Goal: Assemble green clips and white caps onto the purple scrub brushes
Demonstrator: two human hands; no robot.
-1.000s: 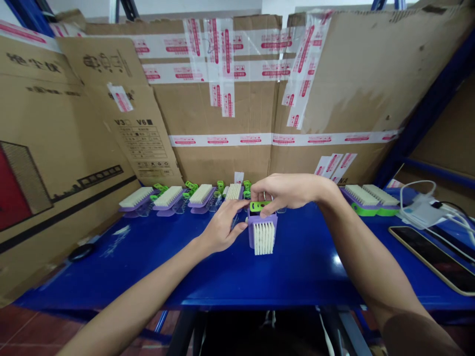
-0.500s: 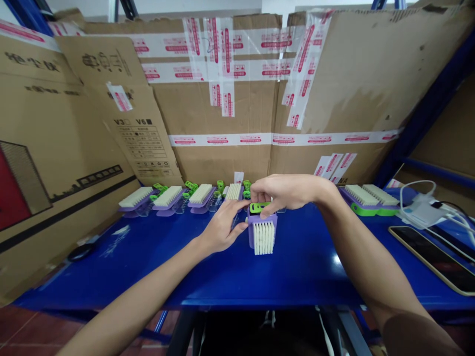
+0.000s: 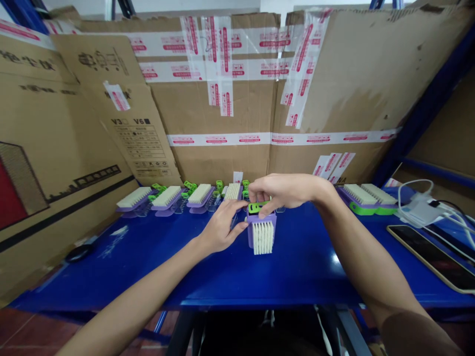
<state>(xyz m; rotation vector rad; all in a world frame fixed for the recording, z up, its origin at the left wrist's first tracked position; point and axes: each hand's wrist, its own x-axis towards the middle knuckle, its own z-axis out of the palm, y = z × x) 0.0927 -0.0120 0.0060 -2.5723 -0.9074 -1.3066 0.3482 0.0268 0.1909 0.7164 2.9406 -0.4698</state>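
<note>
A purple brush with cream bristles [image 3: 263, 238] stands at the middle of the blue table, its bristles toward me. At its top sits a bright green plastic part [image 3: 256, 207]. My right hand [image 3: 282, 194] reaches over from the right, with its thumb and fingers closed on the green part. My left hand [image 3: 223, 226] grips the brush's left side, its thumb and forefinger against the purple body. Their contact points are partly hidden. Just behind my hands lies another cream-bristled brush [image 3: 233, 191], partly covered.
Along the cardboard wall [image 3: 222, 163] several purple brushes [image 3: 166, 197] with green parts stand in a row. At the right are a double-headed brush [image 3: 367, 198], a white charger with cables [image 3: 417, 210] and a phone [image 3: 432, 257]. A dark round object [image 3: 79, 253] lies at the left.
My hands keep the same hold on the brush and its green part. Only the view has shifted very slightly.
</note>
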